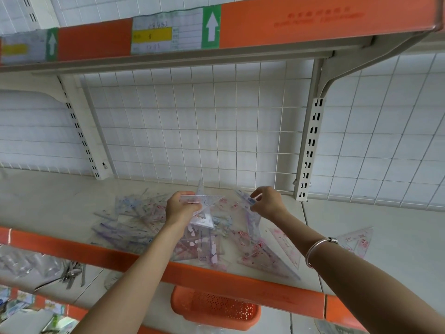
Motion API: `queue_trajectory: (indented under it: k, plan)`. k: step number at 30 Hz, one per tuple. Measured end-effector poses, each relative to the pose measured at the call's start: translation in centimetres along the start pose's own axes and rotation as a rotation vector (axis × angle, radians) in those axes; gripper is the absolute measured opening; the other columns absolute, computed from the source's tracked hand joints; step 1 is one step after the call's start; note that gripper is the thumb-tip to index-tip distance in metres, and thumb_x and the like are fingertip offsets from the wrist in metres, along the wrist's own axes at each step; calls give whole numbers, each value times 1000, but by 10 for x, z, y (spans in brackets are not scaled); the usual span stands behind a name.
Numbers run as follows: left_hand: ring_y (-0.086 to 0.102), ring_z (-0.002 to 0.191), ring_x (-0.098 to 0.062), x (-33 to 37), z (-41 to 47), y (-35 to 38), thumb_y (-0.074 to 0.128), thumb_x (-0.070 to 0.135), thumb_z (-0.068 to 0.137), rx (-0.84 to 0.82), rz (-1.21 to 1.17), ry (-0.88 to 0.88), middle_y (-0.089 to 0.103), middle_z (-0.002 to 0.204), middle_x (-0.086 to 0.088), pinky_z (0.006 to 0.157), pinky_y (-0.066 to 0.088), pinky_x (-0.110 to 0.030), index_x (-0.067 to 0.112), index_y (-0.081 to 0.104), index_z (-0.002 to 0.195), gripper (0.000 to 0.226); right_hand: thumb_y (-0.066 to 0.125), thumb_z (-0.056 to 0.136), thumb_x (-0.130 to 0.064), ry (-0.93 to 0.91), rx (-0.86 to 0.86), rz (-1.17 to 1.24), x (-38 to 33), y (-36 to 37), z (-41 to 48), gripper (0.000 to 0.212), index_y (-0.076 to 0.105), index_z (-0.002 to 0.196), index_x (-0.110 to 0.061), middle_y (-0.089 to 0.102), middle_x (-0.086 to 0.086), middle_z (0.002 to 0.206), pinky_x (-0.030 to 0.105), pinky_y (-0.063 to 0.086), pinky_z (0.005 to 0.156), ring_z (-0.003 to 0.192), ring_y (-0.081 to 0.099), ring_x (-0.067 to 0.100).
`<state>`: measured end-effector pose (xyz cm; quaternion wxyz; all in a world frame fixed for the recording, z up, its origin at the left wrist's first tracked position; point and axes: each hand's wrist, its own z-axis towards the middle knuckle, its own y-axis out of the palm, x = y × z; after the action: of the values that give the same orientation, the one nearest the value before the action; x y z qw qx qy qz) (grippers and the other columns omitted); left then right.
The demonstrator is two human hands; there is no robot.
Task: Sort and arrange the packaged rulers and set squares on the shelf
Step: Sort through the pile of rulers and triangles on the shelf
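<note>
We saw the left hand (183,209), fingers curled, holding stacked set squares (205,201). At its 3 o'clock, the right hand (267,203) fingers pinched another packet (243,196) above the pile (134,225) on the shelf (48,201).

Shop, stationery aisle by look of it. Retail gondola shelving: cream metal shelf (361,225) with orange front strip (216,277), same orange on upper shelf edge (313,20). Paper price label (166,33) with yellow band set in that edge, green tag with white up-arrow (211,26) beside it. Slotted upright (310,150) and white wire grid back panel (197,121) behind. Loose heap of packaged set squares (260,259) in clear sleeves, lying as stock. Orange plastic basket (216,307) on tier below; more bagged goods (21,261) lower left.
</note>
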<state>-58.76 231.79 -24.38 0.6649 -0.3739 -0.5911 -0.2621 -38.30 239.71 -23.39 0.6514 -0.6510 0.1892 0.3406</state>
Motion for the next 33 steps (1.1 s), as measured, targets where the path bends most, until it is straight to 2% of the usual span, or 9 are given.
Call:
queue_trajectory:
  k: [4, 9, 14, 17, 21, 24, 28, 31, 33]
  plan:
    - [62, 91, -22, 3, -1, 2, 72, -6, 75, -2, -3, 8, 66, 103, -10, 62, 46, -22, 11, 58, 107, 39, 69, 75, 4, 16, 20, 59, 7, -17, -3, 40, 61, 113, -6, 67, 15, 106, 30, 53, 71, 82, 60, 22]
    - [62, 87, -20, 7, -4, 14, 73, -4, 74, -31, -2, -2, 66, 99, -7, 63, 46, -23, 13, 58, 107, 39, 70, 74, 3, 32, -2, 55, 17, -30, -10, 47, 58, 118, -7, 66, 15, 108, 21, 45, 55, 81, 59, 21]
    - [61, 74, -11, 12, -12, 37, 70, -10, 75, -116, -48, -9, 67, 84, -3, 55, 48, -14, 9, 57, 106, 38, 71, 74, -1, 54, 6, 37, 30, -41, -20, 54, 52, 123, -9, 65, 14, 104, 29, 51, 65, 81, 60, 23]
    - [61, 72, -13, 15, -15, 54, 69, -13, 75, -159, -65, -10, 67, 82, -5, 63, 51, -24, 5, 58, 107, 39, 72, 74, -6, 79, 14, -12, 40, -50, -27, 54, 52, 125, -7, 64, 14, 108, 25, 46, 62, 79, 57, 21]
    - [63, 80, -18, 18, -17, 72, 70, -12, 75, -198, -65, -3, 67, 84, -4, 70, 52, -28, 9, 57, 102, 36, 74, 76, -11, 102, -15, -123, 54, -57, -40, 45, 58, 117, -2, 61, 14, 113, 21, 39, 63, 81, 49, 18]
    - [63, 84, -21, 18, -19, 82, 70, -11, 74, -206, -63, -1, 68, 87, -8, 77, 53, -34, 8, 58, 103, 36, 83, 69, -22, 102, -79, -164, 62, -56, -49, 54, 58, 114, -3, 58, 10, 111, 21, 39, 63, 86, 47, 16]
    - [61, 71, -13, 18, -24, 89, 69, -11, 75, -203, -64, 3, 68, 83, -5, 66, 51, -26, 8, 58, 104, 37, 87, 62, -32, 118, -110, -190, 66, -54, -57, 64, 59, 111, -3, 59, 9, 104, 24, 44, 64, 86, 50, 18]
    - [63, 78, -19, 16, -27, 91, 69, -12, 74, -201, -81, -11, 69, 94, -14, 76, 54, -35, 8, 59, 104, 37, 87, 60, -38, 101, -128, -249, 66, -50, -63, 69, 57, 112, -2, 60, 11, 110, 32, 46, 82, 99, 55, 25]
    - [64, 85, -24, 15, -28, 91, 69, -11, 74, -192, -89, -22, 69, 98, -16, 84, 53, -39, 10, 60, 101, 35, 87, 60, -38, 87, -126, -273, 65, -46, -65, 71, 55, 113, -3, 58, 10, 113, 32, 43, 89, 105, 52, 25]
